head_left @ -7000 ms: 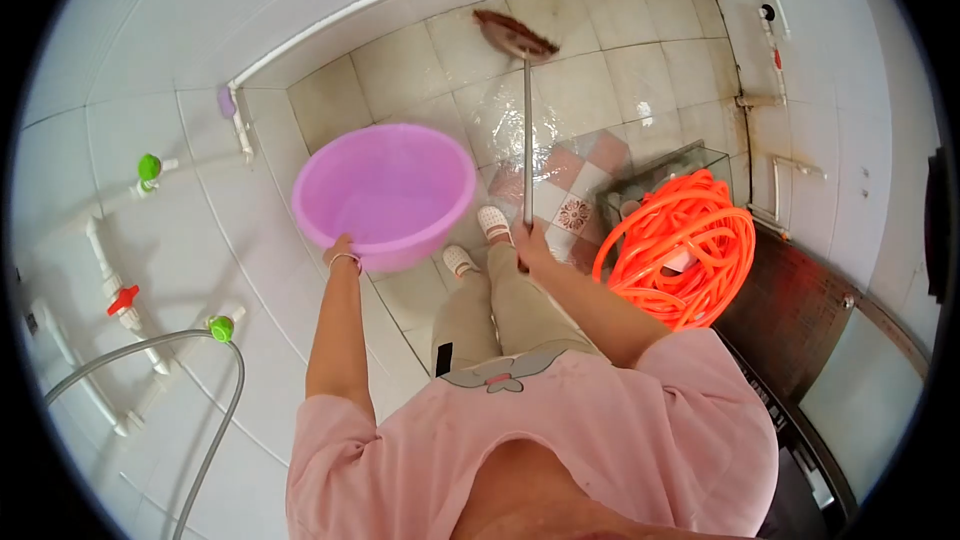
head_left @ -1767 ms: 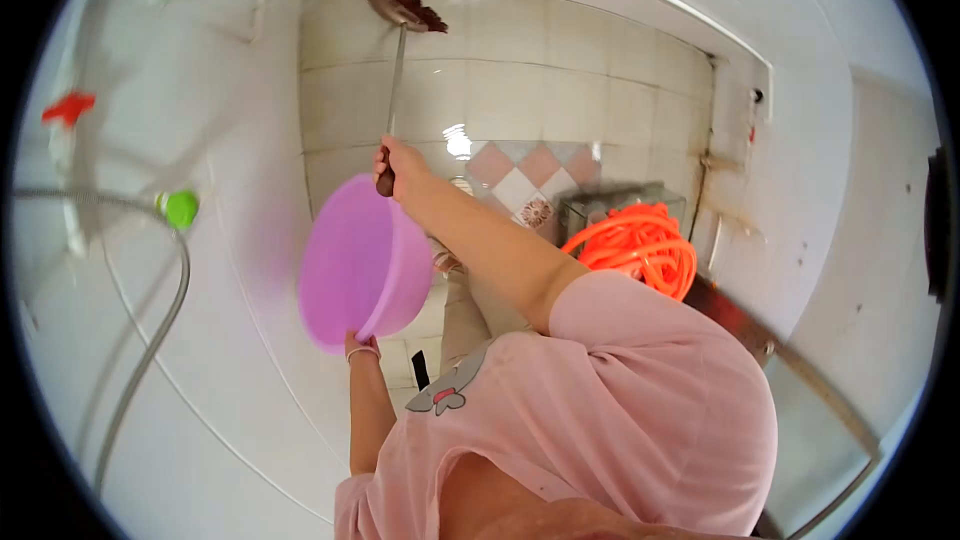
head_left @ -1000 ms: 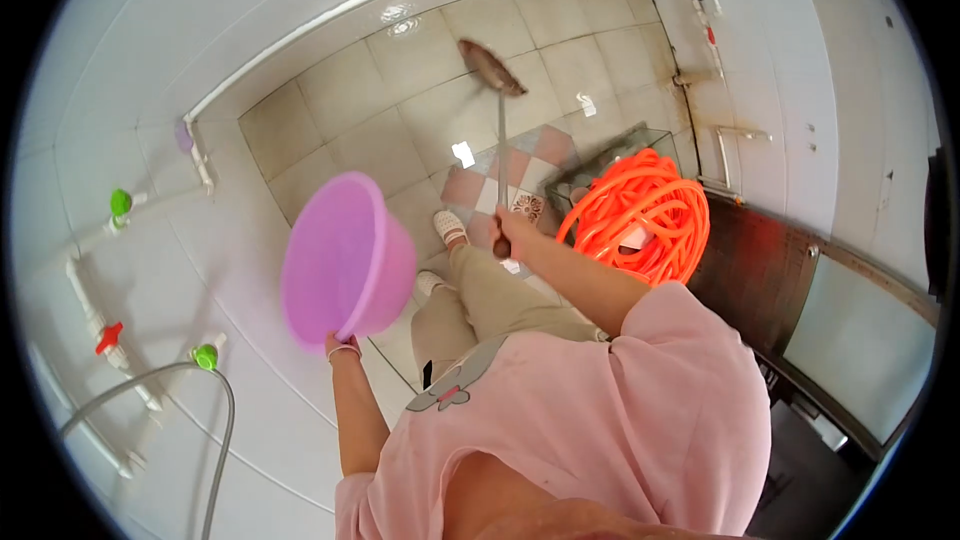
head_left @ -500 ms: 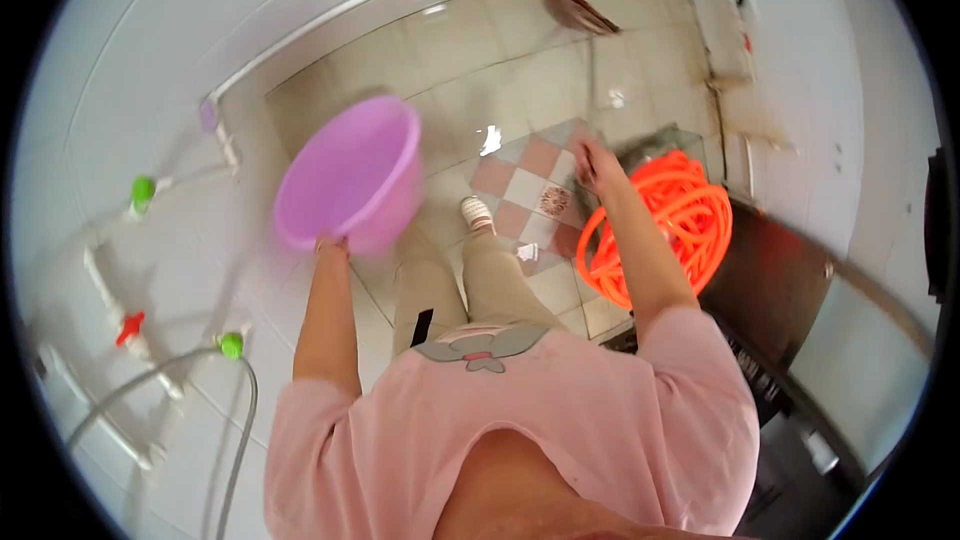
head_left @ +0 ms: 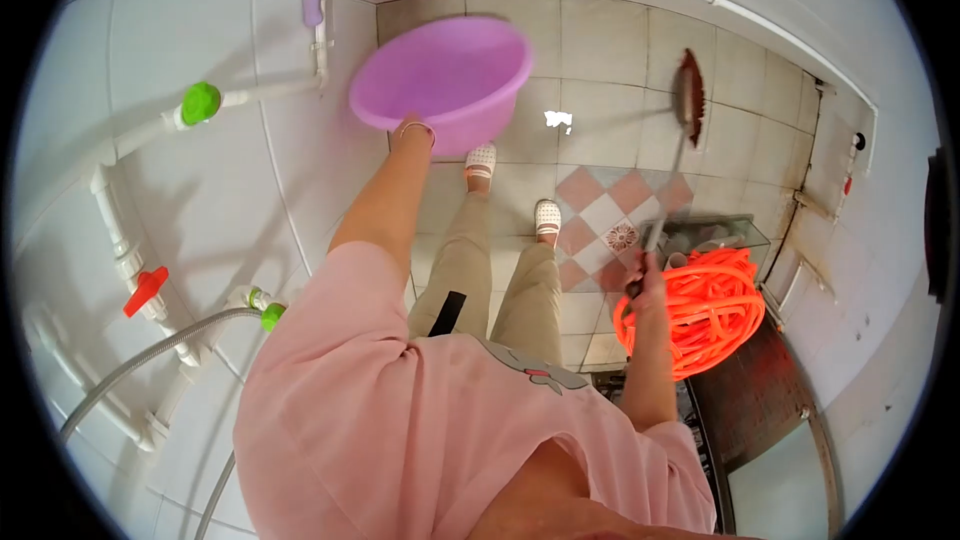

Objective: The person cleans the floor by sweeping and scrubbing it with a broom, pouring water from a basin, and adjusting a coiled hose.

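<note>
1. The left hand [head_left: 412, 128] has its grip clenched on the near rim of the purple basin [head_left: 440, 65], left of the feet; this one-sided hold could let it tip.
2. The right hand's [head_left: 648, 285] grip wraps the handle of the long-handled brush [head_left: 690, 100]; swung low, it could snag the orange hose [head_left: 715, 315].
3. Whether the basin holds water is unclear; the glass tank [head_left: 755, 231] contains small, indistinct items.

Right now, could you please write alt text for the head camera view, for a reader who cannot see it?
A person's left hand grips a round purple plastic basin by its edge, while the right hand holds a long-handled brush with reddish-brown bristles over a pale tiled floor. Coiled bright orange tubing sits beside the right hand.
</note>
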